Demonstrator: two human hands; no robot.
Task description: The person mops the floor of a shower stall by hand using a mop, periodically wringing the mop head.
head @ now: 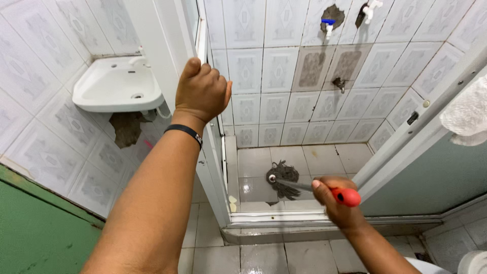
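The left hand (202, 91) was raised and curled around the edge of the white shower door frame (203, 45), its fingers closed on the upright, a dark band (185, 132) around the wrist. The right hand (337, 200) sat low at about five o'clock from the left, clamped on the handle of a mop (284, 178), with the red end cap (347, 197) poking out past the thumb. The metal shaft ran from that hand toward nine o'clock and slightly up, ending in the dark stringy mop head, which lay on the wet tiled shower floor (324, 160) just inside the threshold. The two hands were well apart, one high on the frame, one low on the mop.

At ten o'clock from the left hand a white wall-mounted washbasin (116, 86) hung on the patterned tile wall, with a patch of broken plaster (127, 129) beneath it. On the back wall of the shower, at twelve to one o'clock, two taps (328, 25) stuck out of ragged holes in the tile, one blue-tipped, one white, and a small metal fitting (339, 83) sat lower. A white towel (466, 114) hung at three o'clock over the sliding door rail.
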